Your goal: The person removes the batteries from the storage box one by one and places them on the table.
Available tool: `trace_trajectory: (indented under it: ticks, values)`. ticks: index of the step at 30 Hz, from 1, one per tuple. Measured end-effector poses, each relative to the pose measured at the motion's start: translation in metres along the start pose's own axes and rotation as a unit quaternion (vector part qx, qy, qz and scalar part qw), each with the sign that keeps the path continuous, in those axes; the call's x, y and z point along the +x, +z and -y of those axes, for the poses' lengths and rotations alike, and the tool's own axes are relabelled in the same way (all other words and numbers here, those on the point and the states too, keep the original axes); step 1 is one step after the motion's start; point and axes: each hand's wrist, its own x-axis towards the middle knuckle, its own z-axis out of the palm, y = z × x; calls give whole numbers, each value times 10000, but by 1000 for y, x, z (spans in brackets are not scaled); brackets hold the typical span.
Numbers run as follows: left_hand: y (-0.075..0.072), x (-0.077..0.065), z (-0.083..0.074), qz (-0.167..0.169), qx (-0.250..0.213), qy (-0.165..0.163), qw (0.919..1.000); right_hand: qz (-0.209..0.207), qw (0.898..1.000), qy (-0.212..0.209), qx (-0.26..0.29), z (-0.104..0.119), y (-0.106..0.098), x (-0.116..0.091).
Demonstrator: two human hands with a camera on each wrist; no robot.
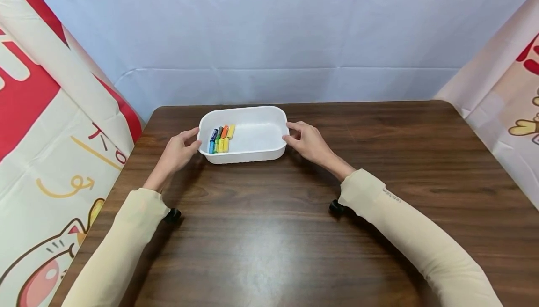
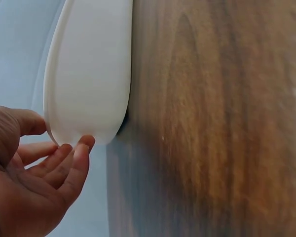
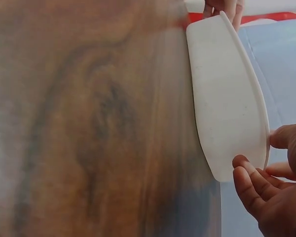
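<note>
Pinching white tray (image 1: 246, 157) by its ends: my left hand (image 1: 177, 151) at left end, my right hand (image 1: 310, 144) at right, thumbs at rim, fingers bent against end walls. Tray on dark wooden table (image 1: 252, 213), near far edge. Short coloured sticks (image 1: 222, 145) in two rows, tray's left half.

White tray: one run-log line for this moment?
white tray: near far edge of table; left hand: grips left end; right hand: grips right end; coloured sticks: inside, left side
</note>
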Motion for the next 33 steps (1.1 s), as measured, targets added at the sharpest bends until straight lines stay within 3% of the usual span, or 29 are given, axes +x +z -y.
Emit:
trace_trajectory:
  ticks: [12, 33]
  values:
    - [-4, -16, 1, 328, 125, 74, 9994, -195, 9994, -263, -77, 4, 5, -28]
    - [-3, -51, 0, 379, 183, 276, 9987, -339, 9984, -454, 29, 22, 9, -67]
